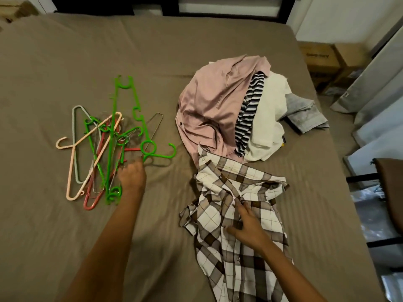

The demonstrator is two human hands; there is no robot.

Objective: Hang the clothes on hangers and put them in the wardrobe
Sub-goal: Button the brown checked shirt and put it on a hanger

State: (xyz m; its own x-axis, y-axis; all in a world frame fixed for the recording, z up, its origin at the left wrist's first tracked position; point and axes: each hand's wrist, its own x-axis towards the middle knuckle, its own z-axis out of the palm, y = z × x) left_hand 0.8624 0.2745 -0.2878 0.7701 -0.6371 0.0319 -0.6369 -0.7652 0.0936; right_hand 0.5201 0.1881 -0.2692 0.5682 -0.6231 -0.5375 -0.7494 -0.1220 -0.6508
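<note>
Two hands split the work: left hand (pixel 132 175), fingers too blurred to judge, reaches the tangled coloured plastic hangers (pixel 113 131) at centre left; right hand's (pixel 246 225) straight fingers press the brown-checked cotton shirt (pixel 266 214), lower centre, probably steadying it.

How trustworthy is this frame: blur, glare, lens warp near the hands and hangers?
Head view: left hand smeared by motion blur at the hanger pile, so its grip is unreadable; head view: right hand on the plaid shirt is sharper; head view: wide-angle lens bows the bed edges; dim warm light, soft shadows, no glare there.
</note>
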